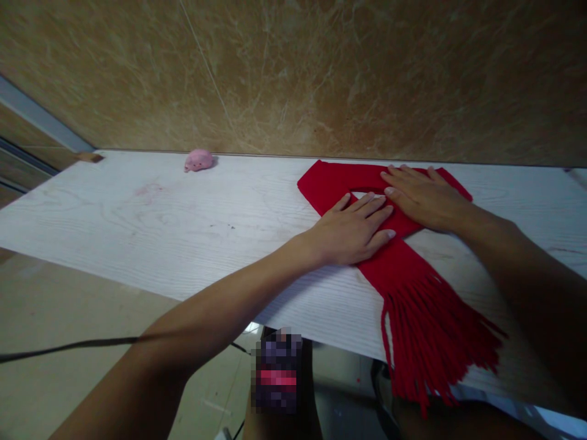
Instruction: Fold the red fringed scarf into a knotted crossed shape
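Observation:
A red scarf [380,275] lies folded into a looped shape on the white wood-grain table [183,238]. Its fringe hangs over the front edge at the right. My left hand [353,229] rests flat on the scarf where one strip slants down toward the fringe, fingers spread. On the back part of the loop, my right hand [422,195] lies flat with its fingers outstretched. A small gap in the loop shows white table between the two hands. Fabric under both palms is hidden.
A small pink pig-like figure [199,160] sits near the back edge, left of the scarf. Behind the table rises a brown marbled wall [293,79]. A dark cord [68,348] crosses at lower left, and a pixelated patch covers something below the front edge.

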Motion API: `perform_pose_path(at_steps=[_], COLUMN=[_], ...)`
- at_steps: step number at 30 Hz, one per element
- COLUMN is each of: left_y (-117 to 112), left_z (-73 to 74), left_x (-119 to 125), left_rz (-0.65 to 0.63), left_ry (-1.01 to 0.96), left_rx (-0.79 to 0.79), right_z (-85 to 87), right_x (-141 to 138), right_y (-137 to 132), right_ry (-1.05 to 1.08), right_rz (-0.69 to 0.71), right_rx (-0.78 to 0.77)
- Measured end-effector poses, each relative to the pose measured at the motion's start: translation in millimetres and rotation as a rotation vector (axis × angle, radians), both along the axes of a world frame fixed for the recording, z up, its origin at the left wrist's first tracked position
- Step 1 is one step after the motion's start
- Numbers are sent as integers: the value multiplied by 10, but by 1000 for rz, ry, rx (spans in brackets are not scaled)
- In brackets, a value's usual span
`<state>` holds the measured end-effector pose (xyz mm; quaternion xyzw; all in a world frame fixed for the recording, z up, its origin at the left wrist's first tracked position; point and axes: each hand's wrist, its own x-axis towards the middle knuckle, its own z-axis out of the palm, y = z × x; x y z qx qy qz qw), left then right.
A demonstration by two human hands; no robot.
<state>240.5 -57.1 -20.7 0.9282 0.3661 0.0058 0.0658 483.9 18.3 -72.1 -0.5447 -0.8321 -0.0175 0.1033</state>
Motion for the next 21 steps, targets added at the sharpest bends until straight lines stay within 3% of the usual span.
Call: perform_pose_path(at_steps=[10,15,21], left_y=[-28,-49,-86], left_z=[-18,-39,-26], left_x=[8,29,40], left_rz=[7,109,196], left_ry=[0,-19,-8], left_rx=[34,62,17], right_z=[123,245,116], right_x=[-43,-232,-422], right_y=[-77,-182,-242], right_ry=[73,85,29], right_rz=[-5,33,70], right_rx=[-8,-10,-77])
